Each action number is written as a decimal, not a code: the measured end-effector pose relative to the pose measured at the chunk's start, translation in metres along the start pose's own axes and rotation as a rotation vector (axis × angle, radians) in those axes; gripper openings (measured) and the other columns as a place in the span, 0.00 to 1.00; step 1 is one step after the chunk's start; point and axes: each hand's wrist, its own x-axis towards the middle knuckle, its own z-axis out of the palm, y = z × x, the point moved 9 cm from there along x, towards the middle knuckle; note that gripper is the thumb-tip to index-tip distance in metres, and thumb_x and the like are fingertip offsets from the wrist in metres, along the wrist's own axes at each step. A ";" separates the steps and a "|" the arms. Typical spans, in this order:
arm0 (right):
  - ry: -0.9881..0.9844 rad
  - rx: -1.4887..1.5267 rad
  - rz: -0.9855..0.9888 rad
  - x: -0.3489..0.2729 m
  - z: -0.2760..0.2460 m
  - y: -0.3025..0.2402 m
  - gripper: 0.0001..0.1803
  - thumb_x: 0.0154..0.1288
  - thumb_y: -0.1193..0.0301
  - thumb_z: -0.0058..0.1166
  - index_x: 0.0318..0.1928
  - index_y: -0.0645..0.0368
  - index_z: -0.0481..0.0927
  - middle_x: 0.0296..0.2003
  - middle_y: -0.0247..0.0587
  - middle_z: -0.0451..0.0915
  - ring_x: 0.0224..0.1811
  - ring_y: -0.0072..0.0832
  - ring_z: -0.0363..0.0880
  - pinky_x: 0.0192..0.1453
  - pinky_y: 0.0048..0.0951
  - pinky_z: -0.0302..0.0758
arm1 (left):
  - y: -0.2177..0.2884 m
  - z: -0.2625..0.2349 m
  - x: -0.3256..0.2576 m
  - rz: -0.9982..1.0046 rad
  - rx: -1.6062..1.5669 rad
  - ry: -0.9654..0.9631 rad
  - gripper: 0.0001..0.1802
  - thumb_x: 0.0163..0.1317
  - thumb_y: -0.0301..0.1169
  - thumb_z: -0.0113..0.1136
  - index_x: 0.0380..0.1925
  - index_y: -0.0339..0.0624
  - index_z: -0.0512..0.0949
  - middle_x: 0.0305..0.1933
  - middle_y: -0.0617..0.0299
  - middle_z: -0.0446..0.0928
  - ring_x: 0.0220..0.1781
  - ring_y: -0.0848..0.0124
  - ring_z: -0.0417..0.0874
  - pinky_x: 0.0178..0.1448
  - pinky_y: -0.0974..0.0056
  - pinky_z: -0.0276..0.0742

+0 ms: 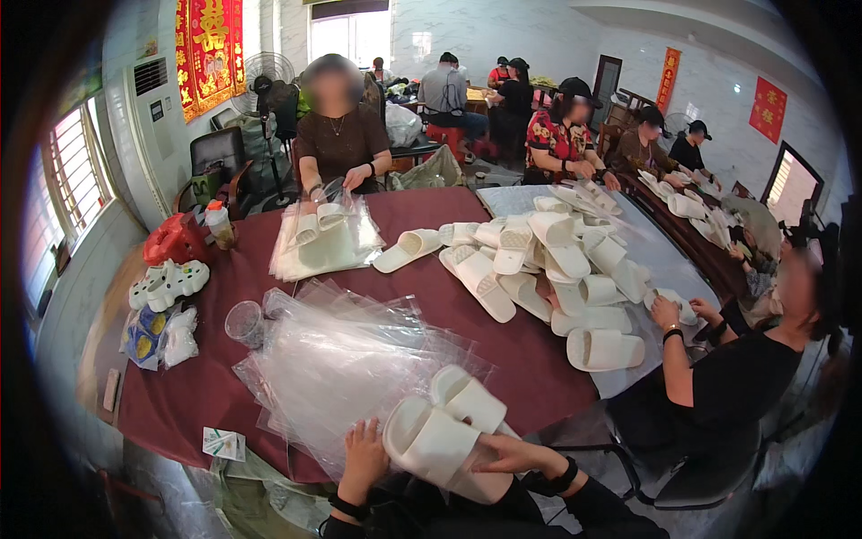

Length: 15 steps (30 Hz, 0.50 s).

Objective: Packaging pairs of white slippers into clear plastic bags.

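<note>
Two white slippers (444, 422) lie stacked as a pair at the table's near edge. The left hand (364, 458) presses flat on the clear plastic bags (341, 368), pinning them, while the right hand (512, 454) grips the pair underneath, soles together.

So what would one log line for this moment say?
left hand: on clear plastic bags | right hand: holding pair of white foam slippers | surface: dark red tablecloth | slipper pile beyond

both hands low and close together, left hand (364, 458) flat, right hand (512, 454) in a closed grip
</note>
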 end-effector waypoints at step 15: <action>-0.395 0.099 -0.038 0.012 0.052 0.000 0.38 0.64 0.57 0.57 0.66 0.65 0.59 0.65 0.53 0.62 0.68 0.37 0.59 0.70 0.32 0.55 | -0.011 -0.026 0.020 -0.111 -0.265 0.109 0.40 0.51 0.32 0.62 0.63 0.30 0.59 0.62 0.46 0.67 0.59 0.49 0.68 0.61 0.51 0.65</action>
